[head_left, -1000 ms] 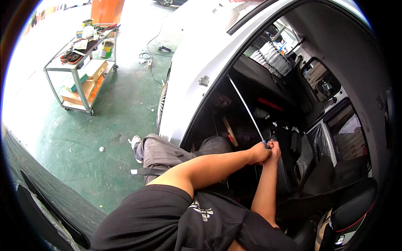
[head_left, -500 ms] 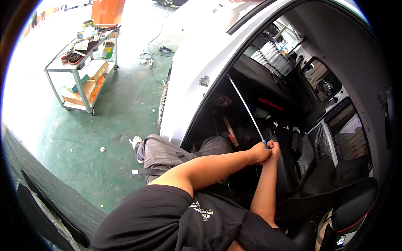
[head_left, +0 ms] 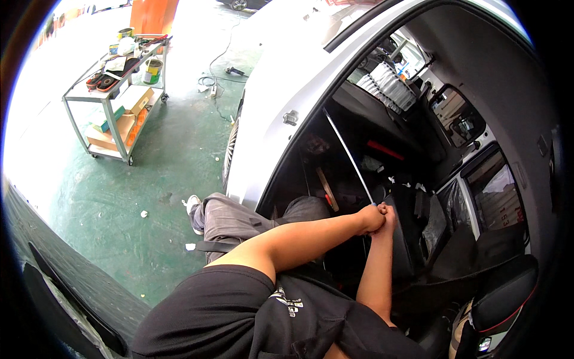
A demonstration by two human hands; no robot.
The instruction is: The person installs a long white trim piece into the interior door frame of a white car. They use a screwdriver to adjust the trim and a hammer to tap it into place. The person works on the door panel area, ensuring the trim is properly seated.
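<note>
Inside the white car's open door frame, both my hands are closed together around the end of a long, thin metal rod (head_left: 350, 158). My left hand (head_left: 369, 220) wraps the rod's near end, where a bit of blue handle shows. Pressed against it from the right, my right hand (head_left: 387, 216) has its fingers curled over the same end. The handle is mostly hidden by my fingers. From my hands the rod slants away to the upper left, its far tip near the dark inner edge of the door opening. A wooden strip (head_left: 326, 186) with a red part lies beyond my left forearm.
The white car body (head_left: 269, 119) borders the opening on the left. A black seat (head_left: 502, 293) stands at the right. Out on the green floor are a wheeled metal cart (head_left: 107, 113) with tools and boxes, a power tool (head_left: 235, 71) and a loose cable (head_left: 209, 84).
My hands and the near end of the rod have shifted very slightly left. Less of the blue handle shows. My grip stays closed.
</note>
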